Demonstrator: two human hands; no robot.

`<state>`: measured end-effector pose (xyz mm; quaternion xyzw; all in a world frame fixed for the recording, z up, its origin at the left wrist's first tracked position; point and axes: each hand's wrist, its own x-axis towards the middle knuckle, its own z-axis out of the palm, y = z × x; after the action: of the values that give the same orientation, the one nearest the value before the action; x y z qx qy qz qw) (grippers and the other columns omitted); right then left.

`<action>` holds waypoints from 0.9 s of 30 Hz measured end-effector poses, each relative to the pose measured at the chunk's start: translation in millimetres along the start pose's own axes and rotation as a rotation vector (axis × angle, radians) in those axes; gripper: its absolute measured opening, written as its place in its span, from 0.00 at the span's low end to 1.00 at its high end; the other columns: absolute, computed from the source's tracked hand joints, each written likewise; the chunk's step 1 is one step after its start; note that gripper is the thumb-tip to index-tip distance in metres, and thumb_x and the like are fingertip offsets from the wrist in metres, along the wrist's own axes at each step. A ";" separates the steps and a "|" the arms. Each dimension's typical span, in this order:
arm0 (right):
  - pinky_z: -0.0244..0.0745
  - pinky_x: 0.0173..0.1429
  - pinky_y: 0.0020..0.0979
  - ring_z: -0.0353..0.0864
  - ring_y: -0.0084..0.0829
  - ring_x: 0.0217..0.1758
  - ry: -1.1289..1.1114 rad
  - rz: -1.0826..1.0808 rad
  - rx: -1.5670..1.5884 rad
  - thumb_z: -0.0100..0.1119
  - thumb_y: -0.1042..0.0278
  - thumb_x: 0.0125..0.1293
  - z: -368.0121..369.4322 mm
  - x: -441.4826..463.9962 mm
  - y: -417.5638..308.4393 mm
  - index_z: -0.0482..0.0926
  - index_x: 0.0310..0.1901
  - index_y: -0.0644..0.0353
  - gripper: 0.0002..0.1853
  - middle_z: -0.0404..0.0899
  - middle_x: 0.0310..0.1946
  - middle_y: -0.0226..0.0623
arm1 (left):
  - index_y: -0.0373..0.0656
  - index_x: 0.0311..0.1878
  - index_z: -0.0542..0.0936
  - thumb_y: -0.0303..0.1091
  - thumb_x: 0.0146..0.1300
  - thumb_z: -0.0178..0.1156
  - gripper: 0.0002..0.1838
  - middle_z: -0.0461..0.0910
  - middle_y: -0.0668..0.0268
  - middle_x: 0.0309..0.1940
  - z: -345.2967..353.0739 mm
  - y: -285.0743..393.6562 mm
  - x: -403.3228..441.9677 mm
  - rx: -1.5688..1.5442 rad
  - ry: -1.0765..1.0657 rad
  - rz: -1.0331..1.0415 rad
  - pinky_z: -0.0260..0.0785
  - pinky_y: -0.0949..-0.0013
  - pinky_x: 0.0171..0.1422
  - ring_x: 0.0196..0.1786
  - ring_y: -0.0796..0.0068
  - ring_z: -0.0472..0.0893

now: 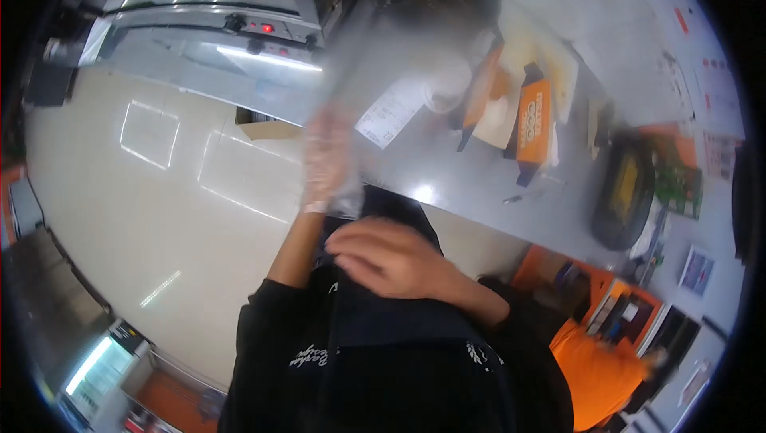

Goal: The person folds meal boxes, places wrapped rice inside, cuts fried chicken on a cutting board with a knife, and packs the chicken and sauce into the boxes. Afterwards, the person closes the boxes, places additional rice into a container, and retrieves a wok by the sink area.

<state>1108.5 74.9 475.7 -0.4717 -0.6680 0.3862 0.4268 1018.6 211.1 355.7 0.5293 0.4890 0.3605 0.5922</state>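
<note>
As we apparently glove our left hand (327,160) beside the receipt (391,113), fitting needs our curled right hand (391,260); both holds we cannot tell.

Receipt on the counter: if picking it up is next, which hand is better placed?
Probably the left hand: it appears nearer the lower end of the receipt, while the right hand is back by the apron. Blur hides whether the left grip is free.

The left hand (326,160) is blurred, its grip unclear. Print on the receipt (391,113) is too small to read. The far dark container (451,11) is cut off.
</note>
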 end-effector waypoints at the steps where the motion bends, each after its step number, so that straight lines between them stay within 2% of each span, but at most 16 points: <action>1: 0.75 0.54 0.34 0.80 0.40 0.50 -0.126 0.126 0.155 0.60 0.72 0.65 20.1 5.4 2.4 0.79 0.47 0.65 0.11 0.80 0.46 0.42 | 0.40 0.60 0.71 0.37 0.71 0.53 0.18 0.75 0.55 0.58 -16.0 1.5 5.4 -0.182 0.144 -0.056 0.65 0.61 0.69 0.62 0.61 0.74; 3: 0.73 0.57 0.34 0.75 0.40 0.57 -0.213 0.289 0.306 0.55 0.68 0.69 61.5 20.7 28.6 0.71 0.58 0.65 0.18 0.73 0.56 0.45 | 0.40 0.64 0.66 0.38 0.71 0.53 0.22 0.73 0.52 0.59 -51.6 -17.0 12.7 -0.384 0.320 -0.085 0.67 0.58 0.67 0.63 0.58 0.73; 6: 0.73 0.57 0.34 0.74 0.41 0.58 -0.001 0.344 0.228 0.54 0.70 0.69 103.9 38.9 69.4 0.68 0.61 0.64 0.21 0.69 0.59 0.46 | 0.39 0.66 0.62 0.37 0.70 0.54 0.25 0.72 0.51 0.60 -94.6 -53.7 22.4 -0.448 0.424 -0.121 0.68 0.58 0.65 0.63 0.57 0.73; 9: 0.71 0.58 0.34 0.74 0.44 0.57 0.242 0.231 0.242 0.50 0.68 0.70 138.2 59.9 93.2 0.67 0.61 0.63 0.20 0.73 0.55 0.48 | 0.38 0.67 0.60 0.34 0.71 0.53 0.25 0.70 0.50 0.63 -118.6 -75.1 19.8 -0.519 0.493 -0.154 0.67 0.57 0.66 0.64 0.57 0.72; 10: 0.71 0.58 0.34 0.74 0.44 0.57 0.118 0.348 0.286 0.49 0.66 0.70 138.5 71.5 97.4 0.68 0.60 0.63 0.19 0.74 0.53 0.48 | 0.38 0.67 0.59 0.34 0.71 0.52 0.25 0.69 0.50 0.64 -125.9 -83.6 18.4 -0.545 0.508 -0.150 0.67 0.56 0.67 0.65 0.57 0.71; 12: 0.69 0.60 0.34 0.74 0.44 0.57 -0.130 0.574 0.378 0.47 0.61 0.71 132.6 99.5 112.4 0.71 0.57 0.63 0.18 0.77 0.50 0.49 | 0.39 0.68 0.59 0.36 0.72 0.50 0.25 0.67 0.52 0.65 -133.7 -103.6 15.6 -0.569 0.467 -0.162 0.60 0.58 0.71 0.67 0.59 0.69; 15: 0.67 0.61 0.35 0.76 0.41 0.56 0.013 0.182 0.233 0.44 0.53 0.71 157.0 122.6 159.5 0.74 0.52 0.65 0.21 0.79 0.47 0.49 | 0.41 0.70 0.59 0.40 0.74 0.47 0.25 0.64 0.54 0.68 -139.7 -129.5 7.6 -0.501 0.272 -0.181 0.50 0.59 0.76 0.70 0.62 0.65; 16: 0.66 0.62 0.35 0.76 0.41 0.56 -0.003 0.298 0.377 0.45 0.52 0.71 151.7 128.3 158.9 0.75 0.51 0.65 0.22 0.79 0.48 0.49 | 0.41 0.70 0.59 0.42 0.75 0.45 0.26 0.63 0.55 0.69 -135.1 -115.8 4.0 -0.451 0.217 -0.182 0.47 0.60 0.78 0.71 0.64 0.64; 17: 0.66 0.63 0.34 0.76 0.40 0.55 -0.022 0.412 0.520 0.45 0.50 0.71 146.4 134.0 158.0 0.76 0.50 0.64 0.23 0.79 0.50 0.48 | 0.37 0.70 0.60 0.40 0.74 0.47 0.26 0.64 0.56 0.68 -129.1 -101.8 1.0 -0.420 0.240 -0.176 0.49 0.63 0.77 0.72 0.65 0.62; 18: 0.65 0.63 0.34 0.77 0.40 0.55 -0.040 0.525 0.664 0.45 0.48 0.71 137.2 140.5 153.7 0.77 0.50 0.64 0.24 0.78 0.52 0.48 | 0.36 0.71 0.60 0.40 0.74 0.47 0.27 0.64 0.56 0.68 -124.5 -83.4 -3.3 -0.299 0.121 -0.168 0.49 0.64 0.77 0.73 0.66 0.61; 19: 0.64 0.65 0.33 0.76 0.40 0.56 -0.014 0.533 0.435 0.46 0.45 0.71 120.3 142.6 145.1 0.74 0.57 0.62 0.27 0.78 0.54 0.48 | 0.35 0.71 0.60 0.39 0.74 0.46 0.27 0.64 0.56 0.69 -122.8 -67.2 -10.6 -0.178 0.003 -0.161 0.49 0.64 0.77 0.73 0.67 0.61; 20: 0.60 0.68 0.34 0.71 0.43 0.62 0.090 0.615 0.422 0.46 0.45 0.70 114.0 143.0 150.2 0.69 0.61 0.66 0.30 0.73 0.58 0.52 | 0.34 0.71 0.60 0.39 0.74 0.46 0.27 0.63 0.56 0.69 -121.7 -52.8 -18.4 -0.058 -0.113 -0.153 0.49 0.65 0.77 0.73 0.68 0.60; 21: 0.55 0.72 0.36 0.66 0.46 0.67 0.194 0.696 0.408 0.46 0.45 0.70 109.1 144.4 157.7 0.64 0.64 0.69 0.34 0.68 0.63 0.55 | 0.34 0.69 0.63 0.37 0.74 0.48 0.26 0.66 0.56 0.66 -120.1 -40.0 -26.6 -0.043 -0.126 -0.152 0.52 0.65 0.75 0.71 0.68 0.63; 24: 0.48 0.77 0.38 0.57 0.50 0.75 0.458 0.656 0.107 0.52 0.48 0.68 87.4 137.9 183.9 0.51 0.70 0.76 0.42 0.58 0.69 0.61 | 0.32 0.64 0.70 0.32 0.72 0.52 0.21 0.75 0.55 0.59 -122.2 -6.1 -49.3 0.006 -0.163 -0.152 0.60 0.66 0.70 0.65 0.68 0.72; 25: 0.52 0.75 0.38 0.61 0.50 0.72 0.474 0.639 0.074 0.53 0.51 0.67 80.7 132.8 194.7 0.50 0.71 0.74 0.42 0.57 0.70 0.60 | 0.32 0.62 0.72 0.31 0.71 0.54 0.20 0.79 0.57 0.53 -128.9 4.2 -51.8 0.047 -0.125 -0.146 0.65 0.66 0.68 0.61 0.68 0.75; 27: 0.60 0.71 0.38 0.70 0.49 0.67 0.501 0.606 0.005 0.56 0.57 0.66 68.2 122.4 205.7 0.48 0.73 0.69 0.42 0.55 0.71 0.60 | 0.31 0.61 0.72 0.31 0.70 0.55 0.20 0.79 0.57 0.52 -144.0 9.8 -49.3 0.002 -0.065 -0.175 0.66 0.66 0.66 0.60 0.67 0.76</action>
<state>1083.2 237.5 288.9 -0.7263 -0.3725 0.3692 0.4442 868.2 205.8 380.6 0.4965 0.5143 0.2897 0.6364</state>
